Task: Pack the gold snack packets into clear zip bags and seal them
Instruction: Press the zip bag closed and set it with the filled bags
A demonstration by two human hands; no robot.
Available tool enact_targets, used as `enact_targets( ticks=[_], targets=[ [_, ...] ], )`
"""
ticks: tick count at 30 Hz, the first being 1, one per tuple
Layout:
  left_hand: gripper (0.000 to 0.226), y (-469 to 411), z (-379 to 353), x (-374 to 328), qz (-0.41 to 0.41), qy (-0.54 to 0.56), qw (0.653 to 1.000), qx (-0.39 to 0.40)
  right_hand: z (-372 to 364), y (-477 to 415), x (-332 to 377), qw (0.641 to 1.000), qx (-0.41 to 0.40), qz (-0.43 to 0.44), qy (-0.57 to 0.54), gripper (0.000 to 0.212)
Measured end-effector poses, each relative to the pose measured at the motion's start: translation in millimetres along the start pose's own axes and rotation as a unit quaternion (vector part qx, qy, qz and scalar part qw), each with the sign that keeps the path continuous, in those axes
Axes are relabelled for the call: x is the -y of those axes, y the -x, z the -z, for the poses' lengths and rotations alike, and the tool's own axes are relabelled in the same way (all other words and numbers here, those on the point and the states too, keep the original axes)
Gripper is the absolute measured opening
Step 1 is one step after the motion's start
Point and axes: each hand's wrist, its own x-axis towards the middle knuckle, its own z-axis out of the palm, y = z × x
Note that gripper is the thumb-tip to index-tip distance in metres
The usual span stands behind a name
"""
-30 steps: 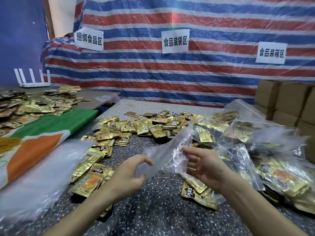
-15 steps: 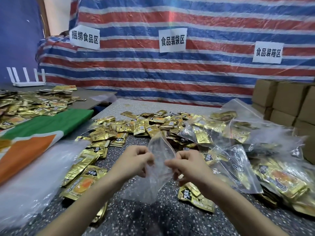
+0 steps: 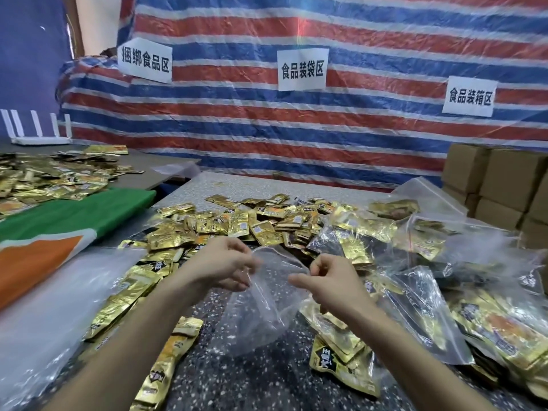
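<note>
- Bag: thin clear film, empty, so near weightless and floppy; it holds no shape of its own, looks slick and likely clings to itself
- Best hold, as I judge it: the stiffer zip strip along the top rim, one lip per side, so the mouth can be pulled apart; the film lower down would only stretch or slip
- Left grip: fingers and thumb curled, pinching the bag's top rim at its left end
- Right grip: also curled, pinching the rim at its right end
- Bag vs grips: the rim runs across the gap from one grip to the other, and the body hangs below both, toward the camera; its lower end is over bare tabletop, touching or not, cannot tell
- Mouth: parted or zipped, cannot tell, the film is too clear and blurred
- Packets: loose heap on the tabletop just beyond the grips, more strewn along the left, a few beside the right wrist; small foil pouches, light, fairly stiff and slippery, so they should slide in easily, though their corners may snag the film
- Filled bags: piled on the tabletop to the right of the right grip, gold packets inside
- Step, judged: opening the bag, nothing in it yet
</note>
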Motion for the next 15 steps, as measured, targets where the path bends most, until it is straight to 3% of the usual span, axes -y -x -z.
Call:
enact_targets(
  ticks=[2,4,7,9,15],
  targets=[
    [0.020,-14.5,-0.6,4.1,-0.026,0.042,0.999,0.007,-8.6,-10.9,2.2,1.000,-0.005,0.005,-0.004,0.052],
    [0.026,-26.6,-6.5,19.7,-0.060,0.072,0.995,-0.039,-18.4,-27.5,0.7,0.999,-0.045,0.025,0.006,0.059],
    [0.035,-35.8,-19.7,56.1,-0.113,0.084,0.978,-0.153,-33.6,-62.8,-11.6,0.988,-0.102,0.081,0.086,0.030],
    [0.037,-38.5,-23.3,75.5,-0.143,0.091,0.966,-0.195,-44.1,-89.7,-22.6,0.974,-0.093,0.115,0.171,0.003],
    [0.032,-40.7,-23.2,83.4,-0.181,0.105,0.955,-0.210,-75.5,-162.7,-55.3,0.925,-0.034,0.128,0.357,0.052]
  ],
)
